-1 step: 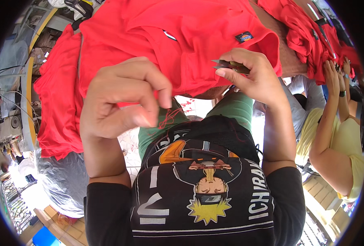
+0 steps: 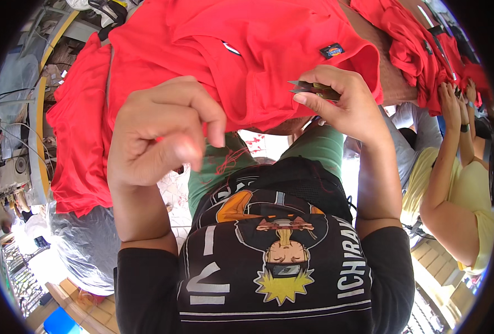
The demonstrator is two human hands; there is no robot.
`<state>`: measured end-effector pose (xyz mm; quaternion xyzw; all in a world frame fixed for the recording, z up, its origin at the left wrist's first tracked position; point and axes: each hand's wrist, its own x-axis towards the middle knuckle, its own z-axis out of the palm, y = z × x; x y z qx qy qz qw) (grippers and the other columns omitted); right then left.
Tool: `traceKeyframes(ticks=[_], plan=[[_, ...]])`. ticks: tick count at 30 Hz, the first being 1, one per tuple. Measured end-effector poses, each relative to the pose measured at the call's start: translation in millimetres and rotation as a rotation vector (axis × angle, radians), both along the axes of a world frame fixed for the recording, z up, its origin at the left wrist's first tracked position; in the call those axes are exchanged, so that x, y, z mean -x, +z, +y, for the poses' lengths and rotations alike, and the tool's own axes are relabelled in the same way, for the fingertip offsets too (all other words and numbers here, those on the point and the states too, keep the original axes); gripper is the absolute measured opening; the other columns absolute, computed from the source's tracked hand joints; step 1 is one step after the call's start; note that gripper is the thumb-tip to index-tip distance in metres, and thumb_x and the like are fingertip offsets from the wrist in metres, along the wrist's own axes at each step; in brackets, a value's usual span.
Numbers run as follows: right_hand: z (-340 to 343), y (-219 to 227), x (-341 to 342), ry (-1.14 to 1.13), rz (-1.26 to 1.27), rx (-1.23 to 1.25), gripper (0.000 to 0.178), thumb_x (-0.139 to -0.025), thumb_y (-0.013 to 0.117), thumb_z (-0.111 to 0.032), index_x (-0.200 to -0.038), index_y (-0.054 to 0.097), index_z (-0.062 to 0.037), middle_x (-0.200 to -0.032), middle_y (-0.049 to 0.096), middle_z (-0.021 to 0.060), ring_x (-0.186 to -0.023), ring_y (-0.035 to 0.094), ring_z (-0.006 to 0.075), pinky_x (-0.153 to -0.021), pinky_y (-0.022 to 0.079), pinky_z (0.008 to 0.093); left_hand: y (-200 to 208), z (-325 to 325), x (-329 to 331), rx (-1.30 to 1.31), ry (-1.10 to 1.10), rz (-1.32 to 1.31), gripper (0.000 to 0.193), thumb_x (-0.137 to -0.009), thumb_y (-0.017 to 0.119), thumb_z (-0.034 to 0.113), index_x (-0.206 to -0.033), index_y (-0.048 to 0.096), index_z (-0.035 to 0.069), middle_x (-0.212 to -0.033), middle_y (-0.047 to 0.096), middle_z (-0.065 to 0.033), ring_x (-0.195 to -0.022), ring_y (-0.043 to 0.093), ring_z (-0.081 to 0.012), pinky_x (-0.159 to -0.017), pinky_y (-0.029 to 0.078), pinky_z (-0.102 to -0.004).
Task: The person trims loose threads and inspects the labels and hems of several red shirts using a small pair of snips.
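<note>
Red garments lie heaped over the table before me, the nearest one a red garment [image 2: 258, 44] with a small dark label [image 2: 331, 50] near its right edge. My right hand [image 2: 347, 103] is closed around thread snips [image 2: 317, 89], their two pointed blades parted and aimed left, just above the cloth. My left hand [image 2: 166, 131] hovers over the garment's near edge with thumb and forefinger apart, the thumb tip slightly blurred. Beside its fingers, a tangle of red thread [image 2: 227, 160] shows against my green trouser leg; whether any strand touches the fingers I cannot make out.
To the right a person in yellow [image 2: 470, 195] has both hands on another red garment [image 2: 408, 50]. Sewing machine parts [image 2: 7, 172] and cables stand at the left, near a yellow-edged bench [image 2: 38, 139]. A grey plastic-covered bundle [image 2: 82, 245] sits at lower left.
My left hand has shifted slightly left, its thumb and forefinger now farther from the red thread. The thread tangle looks a little lower and more spread. My right hand and snips stay put.
</note>
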<state>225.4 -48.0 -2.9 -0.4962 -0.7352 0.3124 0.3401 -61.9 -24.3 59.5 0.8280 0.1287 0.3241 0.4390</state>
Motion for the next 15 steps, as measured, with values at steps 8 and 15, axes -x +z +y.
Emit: traceKeyframes(ticks=[8, 15], plan=[[-5, -6, 14, 0.101, -0.088, 0.003, 0.029, -0.071, 0.080, -0.020, -0.092, 0.067, -0.0038, -0.075, 0.063, 0.0101, -0.066, 0.061, 0.0230, -0.059, 0.048, 0.0325, -48, -11, -26, 0.195, 0.557, 0.324, 0.032, -0.082, 0.074, 0.030, -0.087, 0.058, 0.002, -0.082, 0.065, -0.0099, -0.075, 0.062, -0.0221, -0.066, 0.048, -0.0338], [0, -17, 19, 0.013, -0.051, 0.050, 0.017, -0.073, 0.073, -0.010, -0.088, 0.067, -0.0039, -0.071, 0.062, 0.0116, -0.062, 0.060, 0.0251, -0.058, 0.048, 0.0335, -86, -23, -48, 0.027, 0.656, 0.479, 0.046, -0.075, 0.081, 0.022, -0.106, 0.052, 0.003, -0.090, 0.064, -0.0099, -0.086, 0.064, -0.0197, -0.077, 0.050, -0.0305]])
